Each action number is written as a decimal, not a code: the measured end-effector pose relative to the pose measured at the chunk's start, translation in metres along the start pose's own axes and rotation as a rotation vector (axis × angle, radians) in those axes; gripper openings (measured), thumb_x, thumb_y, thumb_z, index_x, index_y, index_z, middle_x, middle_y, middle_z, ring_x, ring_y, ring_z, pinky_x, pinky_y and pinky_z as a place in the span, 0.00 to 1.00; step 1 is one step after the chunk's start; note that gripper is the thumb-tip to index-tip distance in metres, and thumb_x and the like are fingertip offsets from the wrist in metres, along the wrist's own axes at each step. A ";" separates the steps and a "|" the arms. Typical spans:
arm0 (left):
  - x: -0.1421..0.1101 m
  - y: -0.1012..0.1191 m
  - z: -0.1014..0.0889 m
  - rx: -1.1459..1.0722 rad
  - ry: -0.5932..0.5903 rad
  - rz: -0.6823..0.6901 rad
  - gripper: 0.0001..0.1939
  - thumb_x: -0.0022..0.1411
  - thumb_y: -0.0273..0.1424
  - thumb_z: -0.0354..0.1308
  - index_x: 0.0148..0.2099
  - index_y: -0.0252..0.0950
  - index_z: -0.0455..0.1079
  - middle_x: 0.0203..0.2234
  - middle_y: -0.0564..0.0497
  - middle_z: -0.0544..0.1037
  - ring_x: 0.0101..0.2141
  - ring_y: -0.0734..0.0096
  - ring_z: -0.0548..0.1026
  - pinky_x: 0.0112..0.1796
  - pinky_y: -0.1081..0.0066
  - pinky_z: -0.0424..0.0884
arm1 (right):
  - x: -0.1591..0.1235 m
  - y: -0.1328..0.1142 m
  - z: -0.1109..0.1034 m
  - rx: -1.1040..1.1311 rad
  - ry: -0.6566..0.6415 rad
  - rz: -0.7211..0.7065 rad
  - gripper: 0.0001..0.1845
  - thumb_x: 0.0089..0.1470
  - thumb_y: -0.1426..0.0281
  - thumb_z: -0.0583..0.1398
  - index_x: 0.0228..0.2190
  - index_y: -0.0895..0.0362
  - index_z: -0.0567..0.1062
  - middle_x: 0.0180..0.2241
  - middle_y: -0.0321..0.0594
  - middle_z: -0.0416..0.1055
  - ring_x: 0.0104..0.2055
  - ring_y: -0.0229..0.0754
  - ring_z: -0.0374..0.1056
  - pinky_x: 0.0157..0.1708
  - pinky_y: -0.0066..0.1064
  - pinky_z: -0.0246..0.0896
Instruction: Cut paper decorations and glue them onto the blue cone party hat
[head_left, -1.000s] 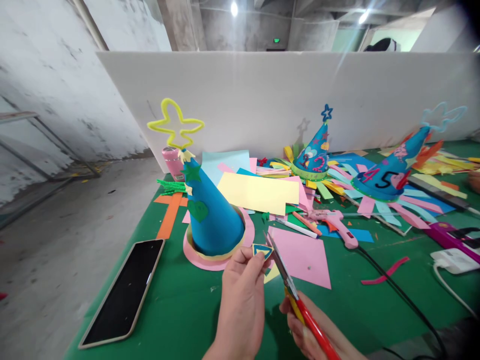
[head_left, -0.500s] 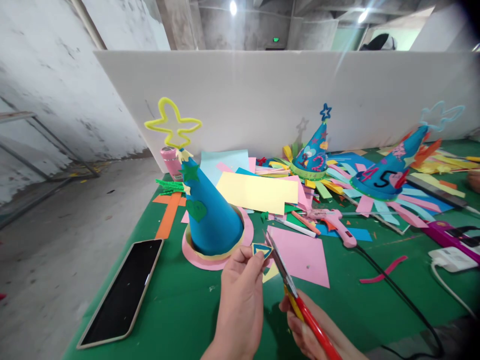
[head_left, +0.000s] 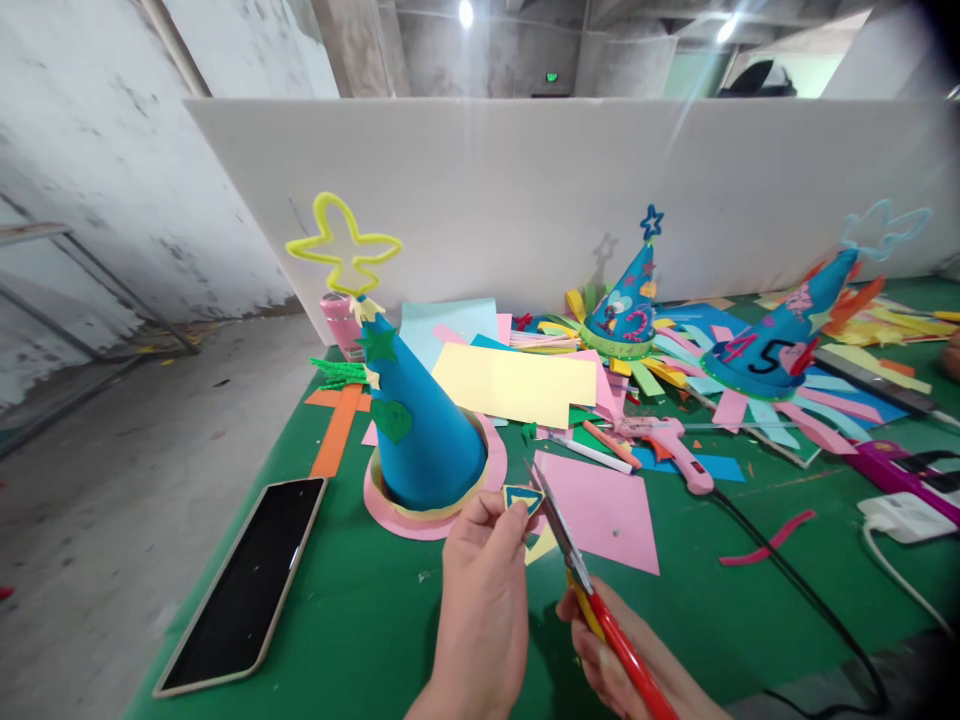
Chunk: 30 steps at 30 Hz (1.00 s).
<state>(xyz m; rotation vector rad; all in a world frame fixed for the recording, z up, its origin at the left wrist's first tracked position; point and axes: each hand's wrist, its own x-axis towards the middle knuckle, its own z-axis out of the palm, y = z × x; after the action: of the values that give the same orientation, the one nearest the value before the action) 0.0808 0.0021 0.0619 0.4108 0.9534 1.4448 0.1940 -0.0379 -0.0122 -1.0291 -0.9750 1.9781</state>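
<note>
Between thumb and fingers, my left hand [head_left: 486, 590] pinches a small paper cutout [head_left: 523, 496], pale yellow with a dark blue outline. My right hand [head_left: 611, 635] grips scissors [head_left: 592, 590] with red and yellow handles. Their blades point up and away, beside the cutout's right edge. Just beyond my left hand stands a blue paper cone hat [head_left: 427, 430] with a pink brim, green star and heart shapes, and a yellow pipe-cleaner shape [head_left: 346, 243] on its tip. A pink paper sheet [head_left: 600, 510] lies behind the blades.
A phone [head_left: 244, 585] lies at the left table edge. Yellow paper [head_left: 517, 385] and strips lie behind. A pink glue gun [head_left: 671, 450] trails a black cord at right. Two decorated hats [head_left: 621, 310] stand farther back, before a white partition [head_left: 480, 190]. Another person's hand shows at far right.
Almost nothing differs. My right hand and the scissors have shifted very slightly to the left; the cutout stays in my left hand.
</note>
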 end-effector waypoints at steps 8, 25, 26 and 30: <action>0.000 0.000 0.000 -0.004 0.013 -0.002 0.08 0.50 0.27 0.59 0.25 0.36 0.62 0.22 0.56 0.68 0.29 0.76 0.67 0.37 0.73 0.63 | 0.001 0.003 -0.002 0.053 -0.025 -0.006 0.22 0.39 0.50 0.60 0.26 0.55 0.64 0.15 0.24 0.48 0.14 0.25 0.41 0.12 0.18 0.39; 0.001 -0.001 0.004 -0.021 0.054 0.010 0.08 0.47 0.27 0.61 0.23 0.35 0.63 0.21 0.56 0.67 0.28 0.76 0.67 0.36 0.74 0.64 | -0.001 0.002 -0.004 0.077 -0.021 0.045 0.23 0.38 0.50 0.61 0.28 0.54 0.65 0.17 0.25 0.48 0.16 0.27 0.42 0.16 0.19 0.42; 0.000 -0.001 0.004 -0.020 0.060 0.010 0.08 0.46 0.27 0.61 0.23 0.35 0.63 0.21 0.56 0.67 0.28 0.76 0.67 0.36 0.74 0.64 | 0.002 0.006 -0.007 0.084 -0.029 0.062 0.23 0.37 0.50 0.62 0.28 0.54 0.65 0.17 0.25 0.48 0.16 0.26 0.42 0.15 0.19 0.42; 0.000 -0.001 0.005 -0.011 0.074 0.006 0.08 0.46 0.27 0.61 0.22 0.35 0.63 0.21 0.56 0.67 0.28 0.76 0.67 0.36 0.75 0.64 | 0.010 0.015 -0.014 0.122 -0.068 0.130 0.25 0.34 0.49 0.62 0.27 0.55 0.66 0.17 0.26 0.49 0.15 0.26 0.44 0.14 0.19 0.44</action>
<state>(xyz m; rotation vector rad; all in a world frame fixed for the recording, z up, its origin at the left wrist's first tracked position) 0.0855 0.0033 0.0642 0.3540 1.0038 1.4787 0.1986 -0.0325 -0.0337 -0.9847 -0.8300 2.1635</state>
